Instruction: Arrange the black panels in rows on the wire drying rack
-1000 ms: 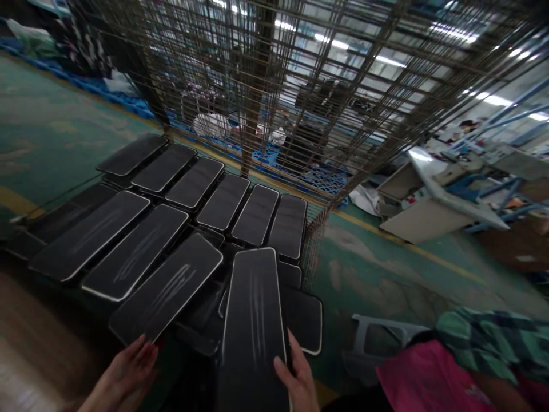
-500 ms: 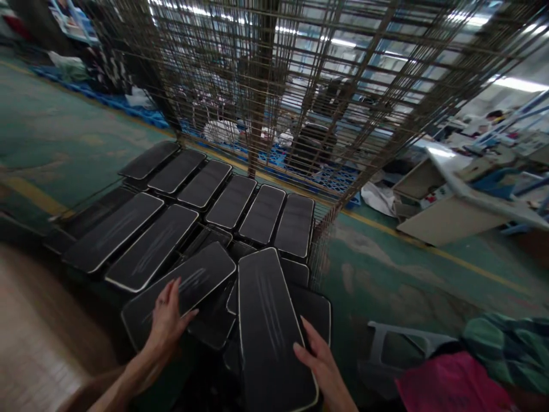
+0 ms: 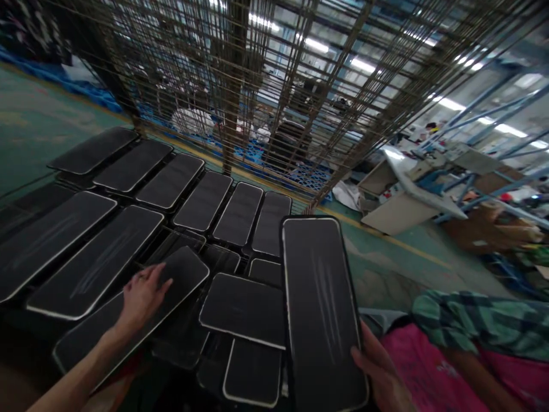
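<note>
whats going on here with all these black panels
A person is handling flat black panels with pale edges that lie in rows and loose stacks beside a wire rack. The right hand has a grip on the edge of one long panel, lifted above the pile. The left hand rests flat on another panel lying on the stack. Another person's green plaid sleeve shows at the right.
</note>
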`<state>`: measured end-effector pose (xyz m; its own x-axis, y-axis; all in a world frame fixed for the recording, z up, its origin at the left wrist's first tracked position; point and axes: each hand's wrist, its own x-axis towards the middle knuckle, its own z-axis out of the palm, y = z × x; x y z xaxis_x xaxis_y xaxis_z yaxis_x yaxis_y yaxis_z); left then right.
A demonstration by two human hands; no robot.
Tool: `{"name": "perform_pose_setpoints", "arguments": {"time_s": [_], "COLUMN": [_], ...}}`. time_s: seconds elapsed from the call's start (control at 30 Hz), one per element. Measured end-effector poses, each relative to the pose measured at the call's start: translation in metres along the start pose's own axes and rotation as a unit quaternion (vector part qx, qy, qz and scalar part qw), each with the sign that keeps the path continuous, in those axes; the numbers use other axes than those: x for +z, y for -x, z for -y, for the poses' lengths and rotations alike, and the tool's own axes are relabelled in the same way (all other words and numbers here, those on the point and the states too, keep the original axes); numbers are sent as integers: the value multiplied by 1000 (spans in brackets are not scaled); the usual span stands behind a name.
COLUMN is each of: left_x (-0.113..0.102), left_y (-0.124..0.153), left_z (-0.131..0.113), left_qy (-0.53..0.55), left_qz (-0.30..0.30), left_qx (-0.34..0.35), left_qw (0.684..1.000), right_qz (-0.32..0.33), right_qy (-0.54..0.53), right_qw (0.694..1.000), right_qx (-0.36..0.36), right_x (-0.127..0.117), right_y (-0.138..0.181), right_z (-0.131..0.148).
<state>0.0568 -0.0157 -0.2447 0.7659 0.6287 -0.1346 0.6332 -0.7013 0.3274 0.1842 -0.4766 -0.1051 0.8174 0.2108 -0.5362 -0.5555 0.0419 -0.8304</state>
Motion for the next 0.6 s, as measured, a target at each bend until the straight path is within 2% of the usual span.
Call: {"name": "perform_pose_setpoints", "arguments": {"time_s": [0.07,0.13,0.2,0.27,0.33,0.43,0.57,0.6], "left_x": [-11,-14,-11,-5,0,1,-4,-6], "left_y": [-15,-28,-40,-49,-55,-59,-57,-55], "left_z": [9,20,31,41,51,62,68,67], "left_qy": [-3,-12,-21,-27,-26,-2,50,65], "left_qz": [4,41,78,100,116,142,133,118], "left_qx": [-23,-43,-63,-93,-129,-164,-187,-193], "left_qw": [1000,998,995,990,984,976,972,972], "right_qz": [94,141,103,28,-13,-25,-41,-47], "right_qy": [50,202,387,505,539,583,708,726], "right_qw": [994,969,911,847,821,785,676,657], "right_qx": [17,-24,-102,-163,-189,-208,-201,-197], "right_x": [9,25,40,48,52,59,71,74], "right_y": [-13,-35,-59,-76,-84,-83,-76,-75], "right_z": [-9,-27,-50,-72,-90,-110,-123,-124]}}
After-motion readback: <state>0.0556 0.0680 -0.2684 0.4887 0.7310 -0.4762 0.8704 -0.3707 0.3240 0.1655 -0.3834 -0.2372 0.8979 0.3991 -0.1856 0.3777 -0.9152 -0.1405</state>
